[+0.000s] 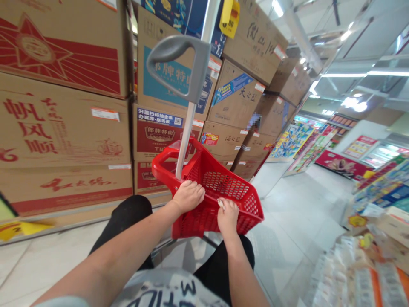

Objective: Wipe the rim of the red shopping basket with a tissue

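Note:
A red plastic shopping basket [252, 202] with perforated walls stands tilted in the view, just in front of my knees. From its left end rises a metal pole with a grey looped handle [200, 72]. My left hand [189, 196] is closed over the basket's near rim, close to the foot of the pole. Farther right on the same rim, my right hand [228, 214] has its fingers wrapped round the edge. Something small and whitish shows at its fingertips, too small to name. The visible inside of the basket shows only red plastic.
Stacked cardboard cartons [64, 123] form a wall at the left and centre. A yellow price tag [229, 19] hangs near the pole. Packaged goods [361, 264] lie at the lower right. Pale tiled floor [294, 213] runs between them towards store shelves.

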The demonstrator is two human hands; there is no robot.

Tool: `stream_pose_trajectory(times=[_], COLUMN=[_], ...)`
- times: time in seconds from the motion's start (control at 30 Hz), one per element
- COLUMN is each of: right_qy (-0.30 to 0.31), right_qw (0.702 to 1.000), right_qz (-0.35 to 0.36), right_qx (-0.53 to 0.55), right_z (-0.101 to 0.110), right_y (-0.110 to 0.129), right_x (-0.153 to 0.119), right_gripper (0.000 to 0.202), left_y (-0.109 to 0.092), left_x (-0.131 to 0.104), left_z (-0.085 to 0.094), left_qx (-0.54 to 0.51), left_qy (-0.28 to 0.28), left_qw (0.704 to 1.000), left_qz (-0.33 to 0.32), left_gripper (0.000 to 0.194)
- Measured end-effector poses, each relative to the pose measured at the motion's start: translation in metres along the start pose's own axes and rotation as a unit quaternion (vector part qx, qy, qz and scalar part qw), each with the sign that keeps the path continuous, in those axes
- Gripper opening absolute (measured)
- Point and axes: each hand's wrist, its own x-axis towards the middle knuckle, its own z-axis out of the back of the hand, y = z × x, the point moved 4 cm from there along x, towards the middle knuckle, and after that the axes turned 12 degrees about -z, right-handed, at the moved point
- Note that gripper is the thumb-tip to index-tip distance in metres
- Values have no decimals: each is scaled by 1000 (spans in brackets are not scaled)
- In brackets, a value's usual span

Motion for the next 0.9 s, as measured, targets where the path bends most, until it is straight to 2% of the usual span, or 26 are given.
stream_pose_trajectory(times=[0.07,0.17,0.23,0.4,0.47,0.57,0.63,0.7,0.8,0.9], right_qy=[9,41,42,-22,-14,13,3,-23,-39,-39], right_qw=[1000,995,994,999,1000,998,998,999,998,998], right_qz=[18,87,98,33,25,57,63,36,1,9], right_qx=[0,18,21,-6,-13,-5,-4,-16,-38,-53], right_z=[-4,-12,-13,-7,-7,-7,-4,-1,-2,-6], right_y=[10,27,24,-1,-4,-7,-13,-20,-14,-1], right_x=[-2,-6,-7,-7,-6,-4,-2,-2,-5,-9], right_gripper=[44,53,53,42,42,45,43,39,37,41], left_y=[0,0,0,0,0,0,-1,-1,0,1], left_x=[0,0,0,-1,-2,-2,-2,-1,-1,-1], left_z=[0,0,1,0,-1,-2,-2,-1,0,0], left_qx=[0,-4,-7,2,4,2,0,2,6,1], left_qy=[-4,-3,2,-2,-8,-4,0,-3,-18,-21], left_qw=[1000,1000,1000,1000,1000,1000,1000,1000,1000,999], left_qz=[10,10,2,14,24,21,15,15,25,28], left_gripper=[20,21,20,20,20,19,18,18,19,19])
